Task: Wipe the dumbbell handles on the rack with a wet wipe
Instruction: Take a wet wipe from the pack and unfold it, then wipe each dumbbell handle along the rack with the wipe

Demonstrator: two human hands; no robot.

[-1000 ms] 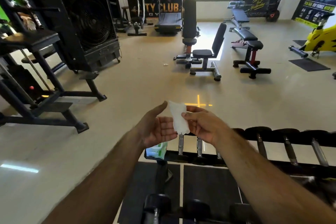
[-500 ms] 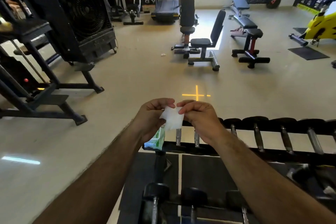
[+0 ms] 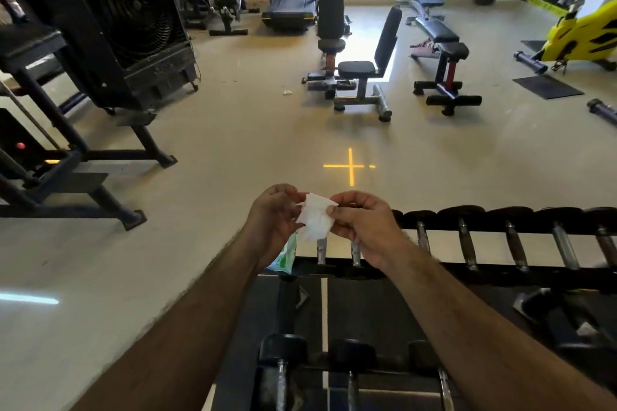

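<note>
Head view, left hand (image 3: 273, 220) and right hand (image 3: 362, 227) pinching wet wipe (image 3: 315, 217) between them, above dumbbell rack (image 3: 500, 274)

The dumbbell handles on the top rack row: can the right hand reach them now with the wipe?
Probably yes. The right hand hovers just above the nearest dumbbell handles, nothing between, but both hands pinch the wet wipe; the left hand must release first.
</note>
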